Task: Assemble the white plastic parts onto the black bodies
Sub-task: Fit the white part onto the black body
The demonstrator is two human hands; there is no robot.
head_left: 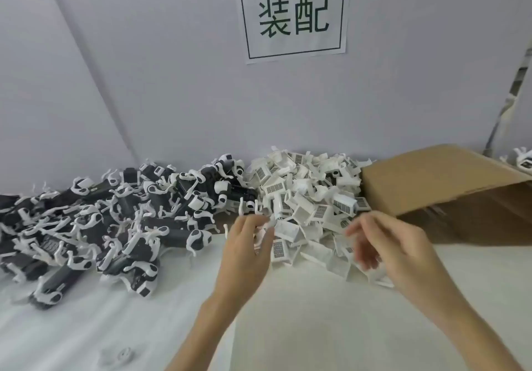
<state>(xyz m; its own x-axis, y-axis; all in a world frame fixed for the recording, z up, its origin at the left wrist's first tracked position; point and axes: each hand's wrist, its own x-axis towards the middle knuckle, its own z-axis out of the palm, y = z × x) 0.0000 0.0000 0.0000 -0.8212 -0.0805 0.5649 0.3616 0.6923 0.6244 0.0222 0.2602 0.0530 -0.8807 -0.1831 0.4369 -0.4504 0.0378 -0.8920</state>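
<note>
Both hands are raised over the near edge of the heap of white plastic parts (305, 198), which lies against the wall between the pile of black bodies (95, 226) on the left and a tipped cardboard box (449, 180) on the right. The left hand (249, 244) has its fingers curled round a small white piece — its prongs stick up above the fingertips, though motion blur hides just how it is pinched. The right hand (383, 244) hangs just beside it with fingers loosely bent, and it looks to hold nothing; the blur leaves some doubt. The hands are near each other but not touching. Most of the black bodies already seem to carry white clips, so the step in hand is probably picking or orienting the next white part before mating it. To do that well, the piece wants turning in the left fingers until its prongs face the way they will seat, with the right hand free to fetch a black body from the left pile rather than a second white part. A single part should be lifted clear — the heap is tangled, and neighbours may hook on and drag across the white counter (288, 313). Pressing should be straight and even, since thin prongs like these would likely bend or snap if forced at an angle.
</note>
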